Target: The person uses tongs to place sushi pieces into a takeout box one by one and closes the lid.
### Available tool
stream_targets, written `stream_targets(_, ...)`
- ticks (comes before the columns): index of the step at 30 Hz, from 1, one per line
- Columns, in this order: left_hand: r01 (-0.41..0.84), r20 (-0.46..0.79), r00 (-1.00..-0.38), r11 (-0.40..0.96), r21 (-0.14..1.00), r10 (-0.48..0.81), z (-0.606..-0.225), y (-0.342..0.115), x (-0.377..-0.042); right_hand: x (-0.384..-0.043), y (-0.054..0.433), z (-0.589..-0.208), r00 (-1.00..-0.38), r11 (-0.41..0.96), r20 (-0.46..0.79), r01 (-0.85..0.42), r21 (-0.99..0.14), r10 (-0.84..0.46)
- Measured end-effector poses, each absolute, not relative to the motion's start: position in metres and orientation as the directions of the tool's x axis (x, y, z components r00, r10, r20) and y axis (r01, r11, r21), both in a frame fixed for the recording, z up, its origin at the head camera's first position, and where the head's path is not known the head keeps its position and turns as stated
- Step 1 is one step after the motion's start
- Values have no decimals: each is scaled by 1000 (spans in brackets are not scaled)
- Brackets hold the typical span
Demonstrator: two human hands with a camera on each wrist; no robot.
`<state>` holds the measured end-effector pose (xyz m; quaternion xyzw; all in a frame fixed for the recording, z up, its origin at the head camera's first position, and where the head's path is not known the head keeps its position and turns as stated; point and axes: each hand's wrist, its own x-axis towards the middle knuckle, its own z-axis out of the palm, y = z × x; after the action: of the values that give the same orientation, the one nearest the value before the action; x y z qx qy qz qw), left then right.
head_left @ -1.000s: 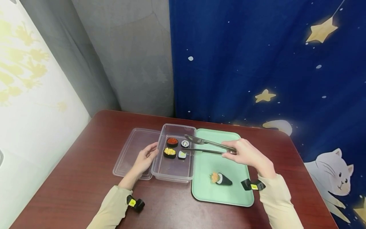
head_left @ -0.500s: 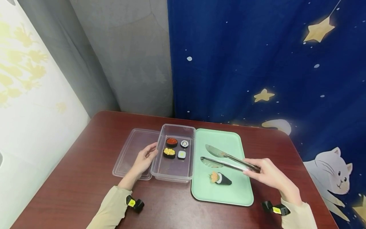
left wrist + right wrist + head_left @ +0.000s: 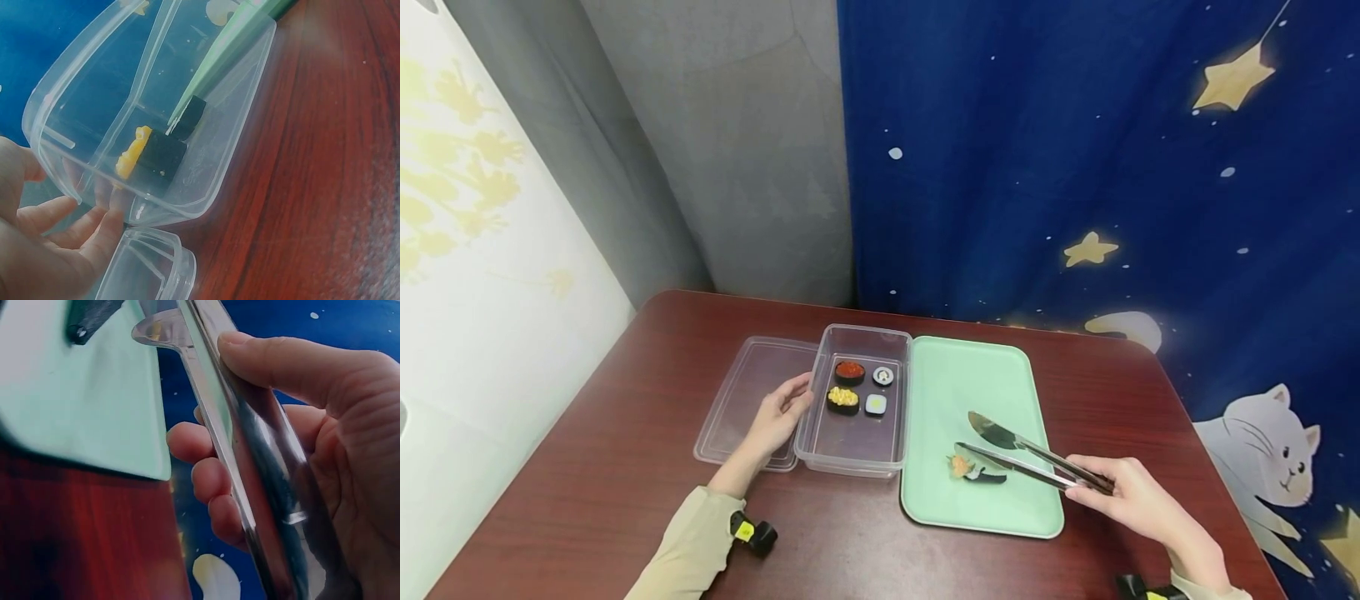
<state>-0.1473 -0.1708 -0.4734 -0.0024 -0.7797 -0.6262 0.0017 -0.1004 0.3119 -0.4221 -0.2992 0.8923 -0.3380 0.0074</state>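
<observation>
My right hand [image 3: 1138,496] grips metal tongs [image 3: 1051,457], thumb on one arm and fingers round the other. The tongs' ends are spread over the green tray [image 3: 962,375]; one arm partly covers a cone-shaped sushi hand roll [image 3: 961,465] with an orange filling. With its fingers against the outer left wall, my left hand [image 3: 778,421] touches a clear plastic box [image 3: 240,150]. Inside lie a red-topped sushi [image 3: 850,372], a yellow-topped one [image 3: 843,400], a round roll [image 3: 883,377] and a squarish white-topped piece [image 3: 876,405].
A clear lid [image 3: 737,417] lies flat left of the box, partly behind the left hand. Box and tray stand side by side on the reddish-brown table [image 3: 625,433]. A blue star-patterned curtain [image 3: 970,167] and a grey one [image 3: 760,167] hang behind the table.
The right hand has carried the tongs from over the box back to the right and toward me, down to the hand roll. The left hand has stayed at the box.
</observation>
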Motion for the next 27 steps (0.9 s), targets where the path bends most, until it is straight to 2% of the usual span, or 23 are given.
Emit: stream_targets(27, -13, -15, -1000, 193, 981, 9, -472, -170, -147, -93, 333, -440, -789, 557, 160, -546, -626, -593)
